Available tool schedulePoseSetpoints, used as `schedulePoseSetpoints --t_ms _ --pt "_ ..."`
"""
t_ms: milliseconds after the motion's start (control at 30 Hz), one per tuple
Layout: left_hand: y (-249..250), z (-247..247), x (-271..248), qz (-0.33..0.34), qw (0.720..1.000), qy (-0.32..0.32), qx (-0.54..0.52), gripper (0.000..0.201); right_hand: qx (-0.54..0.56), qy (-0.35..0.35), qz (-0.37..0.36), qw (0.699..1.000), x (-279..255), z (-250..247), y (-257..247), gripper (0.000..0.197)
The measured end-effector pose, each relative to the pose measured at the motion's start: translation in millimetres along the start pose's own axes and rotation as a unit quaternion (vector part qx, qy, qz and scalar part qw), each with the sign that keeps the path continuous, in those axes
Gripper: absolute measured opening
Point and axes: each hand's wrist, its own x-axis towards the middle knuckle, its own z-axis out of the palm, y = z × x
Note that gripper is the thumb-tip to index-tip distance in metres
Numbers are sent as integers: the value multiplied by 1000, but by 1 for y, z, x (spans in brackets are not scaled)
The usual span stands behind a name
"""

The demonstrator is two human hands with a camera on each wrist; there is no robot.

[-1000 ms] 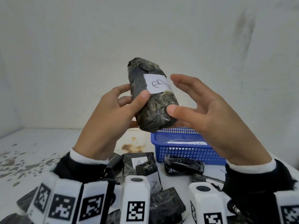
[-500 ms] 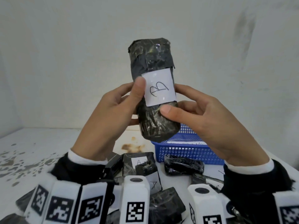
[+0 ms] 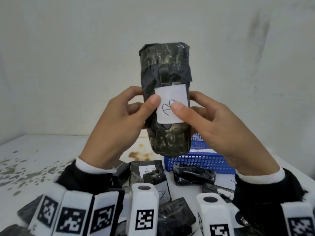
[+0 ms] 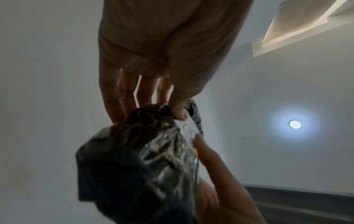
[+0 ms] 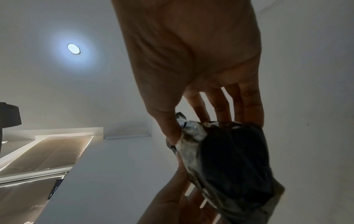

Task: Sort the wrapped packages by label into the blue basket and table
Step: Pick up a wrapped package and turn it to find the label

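Observation:
A tall black wrapped package [image 3: 166,72] stands upright in the air in front of me, held by both hands. Its white label [image 3: 172,97] reads B, partly covered by my thumbs. My left hand [image 3: 119,120] grips its left side, thumb on the label's edge. My right hand [image 3: 213,126] grips its right side, thumb across the label. The wrist views show the same package [image 4: 134,159] [image 5: 233,163] between thumb and fingers. The blue basket [image 3: 197,161] sits on the table behind and below the package.
Several more black wrapped packages lie on the white table [image 3: 42,150] below my hands, one with an A label [image 3: 147,170], another [image 3: 194,174] just before the basket. White walls close the back and left. The tabletop at left is stained.
The package has been raised and turned more upright, label facing me. Both thumbs have slid onto the label, the right one now covering part of the letter.

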Motion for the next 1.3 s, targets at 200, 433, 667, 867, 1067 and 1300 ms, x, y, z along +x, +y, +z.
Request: schedulePoseSetpoints --t_ms 200,433,667,867,1067,1300 --pt "1 -1 -1 6 999 -30 29 39 -17 1 3 1000 0 1 -1 52" --pt "-1 -1 -1 14 997 -59 53 39 -35 37 -9 999 1 0 2 59" --pt "-2 -5 0 28 987 -58 148 32 -25 34 -14 999 0 -3 3 48" --pt "3 0 -3 7 997 -60 39 40 54 15 -25 998 -2 -4 -1 48" --pt "4 4 -4 4 999 -40 26 43 67 5 -19 998 -2 -5 -4 54" --pt "9 3 -6 -13 999 -43 0 51 66 -16 -20 997 -3 -3 -4 56"
